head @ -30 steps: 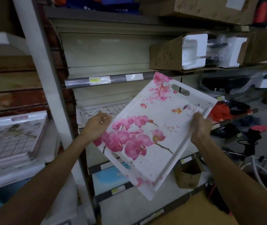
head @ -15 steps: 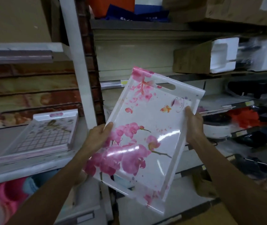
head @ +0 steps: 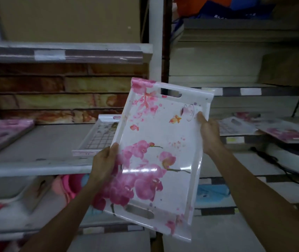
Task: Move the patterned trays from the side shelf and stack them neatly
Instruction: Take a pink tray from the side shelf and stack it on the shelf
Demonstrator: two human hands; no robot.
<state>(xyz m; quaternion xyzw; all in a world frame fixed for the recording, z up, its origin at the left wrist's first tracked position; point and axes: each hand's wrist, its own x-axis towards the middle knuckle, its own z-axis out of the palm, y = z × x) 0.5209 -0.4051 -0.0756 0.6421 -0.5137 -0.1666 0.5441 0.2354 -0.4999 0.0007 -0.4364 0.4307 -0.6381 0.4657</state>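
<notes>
A: Orchid tray (head: 163, 151) is held up in the air, in front of the shelf post; how are the hands on it?
B: Left hand (head: 105, 164) grips the left rim low down, thumb on the face. Right hand (head: 208, 131) grips the right rim higher up. Staggered holds like that probably keep the tilted tray from twisting as it is carried.
A: And where does it go?
B: Likely onto the grid-pattern tray (head: 99, 137) lying on the left shelf (head: 36, 160), just behind the held one.
A: Anything unclear?
B: The held tray covers the grid tray's right part, the fingers behind the rims are hidden, and the pink trays (head: 286, 131) on the right are blurred
</notes>
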